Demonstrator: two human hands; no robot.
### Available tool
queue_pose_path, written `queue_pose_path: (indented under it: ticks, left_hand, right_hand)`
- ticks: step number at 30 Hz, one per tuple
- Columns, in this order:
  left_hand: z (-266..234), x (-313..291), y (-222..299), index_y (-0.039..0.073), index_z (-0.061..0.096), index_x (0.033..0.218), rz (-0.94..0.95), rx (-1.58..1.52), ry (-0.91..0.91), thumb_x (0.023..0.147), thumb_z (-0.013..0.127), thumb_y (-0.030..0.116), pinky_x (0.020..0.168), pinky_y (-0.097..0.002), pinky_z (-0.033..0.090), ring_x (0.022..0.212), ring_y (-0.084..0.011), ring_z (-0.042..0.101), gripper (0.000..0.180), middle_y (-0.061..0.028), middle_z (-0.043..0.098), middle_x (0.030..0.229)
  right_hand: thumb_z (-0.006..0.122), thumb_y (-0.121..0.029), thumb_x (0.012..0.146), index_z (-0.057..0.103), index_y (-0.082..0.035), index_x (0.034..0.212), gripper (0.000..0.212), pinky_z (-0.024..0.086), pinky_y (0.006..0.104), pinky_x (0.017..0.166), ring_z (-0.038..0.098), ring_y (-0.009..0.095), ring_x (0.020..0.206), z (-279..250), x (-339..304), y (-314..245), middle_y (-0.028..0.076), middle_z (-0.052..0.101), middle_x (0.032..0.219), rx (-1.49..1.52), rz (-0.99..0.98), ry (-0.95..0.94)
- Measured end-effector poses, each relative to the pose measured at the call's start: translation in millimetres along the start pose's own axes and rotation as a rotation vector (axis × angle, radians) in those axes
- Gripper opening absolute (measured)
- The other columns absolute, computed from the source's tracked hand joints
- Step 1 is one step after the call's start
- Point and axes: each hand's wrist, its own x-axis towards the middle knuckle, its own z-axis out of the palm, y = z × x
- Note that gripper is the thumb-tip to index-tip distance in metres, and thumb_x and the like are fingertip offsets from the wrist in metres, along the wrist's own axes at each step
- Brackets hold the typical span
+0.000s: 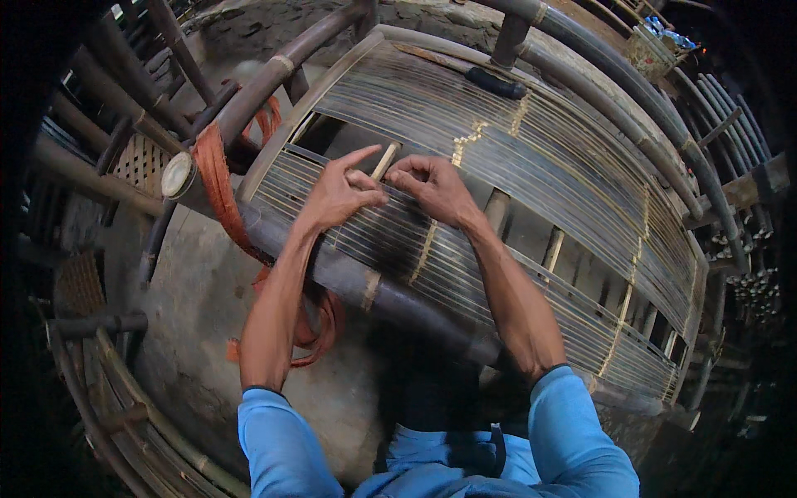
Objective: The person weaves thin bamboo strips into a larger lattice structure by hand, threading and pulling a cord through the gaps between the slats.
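Both hands are over a bamboo bench seat [531, 158] made of thin dark slats bound with pale ties. My left hand [339, 195] has its index finger stretched out and its thumb apart, with nothing visible between them. My right hand [436, 192] is just right of it, fingertips pinched together near the edge of a gap in the slats. Whatever the pinch holds, if anything, is too small to make out. Between the hands shows a short pale bamboo piece [385, 162]. A knife [494, 81] with a black handle lies across the far slats.
Thick bamboo rails [639, 83] run along the bench's far side. An orange strap [217, 183] wraps the near-left pole [274, 224] and hangs to the concrete floor [191, 315]. More bamboo frames [108, 398] stand at the left. Long gaps between slats expose crossbars [496, 209].
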Motion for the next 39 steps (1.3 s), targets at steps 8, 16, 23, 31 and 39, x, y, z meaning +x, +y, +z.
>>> queue_pose_path:
  ticks: [8, 16, 23, 31, 39]
  left_hand:
    - [-47.4, -191.9, 15.1, -0.002, 0.072, 0.099, 0.014, -0.043, 0.61, 0.094, 0.075, 0.017, 0.063, -0.0238, 0.044, 0.066, -0.0056, 0.052, 0.019, 0.0037, 0.06, 0.074]
    - [-142.3, -390.0, -65.5, 0.001, 0.074, 0.096, -0.722, 1.045, 0.813, 0.087, 0.078, 0.041, 0.069, -0.0411, 0.048, 0.072, -0.0257, 0.063, 0.042, -0.0143, 0.067, 0.077]
    - [-78.8, -289.6, -97.6, 0.001, 0.065, 0.119, -0.368, 0.737, 0.867, 0.085, 0.083, 0.031, 0.096, -0.0438, 0.05, 0.114, -0.029, 0.063, 0.049, -0.0149, 0.066, 0.118]
    - [-7.3, -167.5, -62.7, -0.001, 0.064, 0.101, -0.51, -0.259, 0.527, 0.096, 0.074, 0.031, 0.08, -0.0274, 0.051, 0.107, -0.0182, 0.061, 0.034, -0.0125, 0.064, 0.109]
    - [-2.2, -144.4, 61.3, 0.006, 0.057, 0.08, 0.154, -0.183, 0.326, 0.107, 0.052, 0.032, 0.067, -0.0308, 0.047, 0.061, -0.0105, 0.051, 0.038, -0.0063, 0.069, 0.087]
  right_hand:
    - [0.065, -0.041, 0.095, 0.077, -0.002, 0.106, 0.042, 0.054, 0.0466, 0.084, 0.073, 0.039, 0.092, -15.6, -35.2, 25.9, 0.024, 0.074, 0.093, -0.383, 0.183, 0.148]
    - [0.064, -0.042, 0.096, 0.077, 0.0, 0.098, 0.044, 0.052, 0.0471, 0.073, 0.072, 0.038, 0.076, -20.3, -48.5, 37.0, 0.022, 0.07, 0.074, -0.401, 0.277, 0.061]
    - [0.067, -0.045, 0.095, 0.078, 0.001, 0.09, 0.047, 0.053, 0.0496, 0.074, 0.071, 0.043, 0.077, -25.8, -51.3, 34.7, 0.024, 0.068, 0.071, -0.466, 0.264, 0.061]
    - [0.069, -0.046, 0.094, 0.079, 0.0, 0.085, 0.047, 0.055, 0.0539, 0.077, 0.069, 0.048, 0.078, -12.7, -56.8, 40.9, 0.029, 0.068, 0.074, -0.53, 0.282, 0.229]
    - [0.069, -0.048, 0.093, 0.079, -0.001, 0.085, 0.048, 0.053, 0.0546, 0.073, 0.067, 0.05, 0.076, -0.2, -55.7, 45.4, 0.029, 0.067, 0.074, -0.534, 0.268, 0.252]
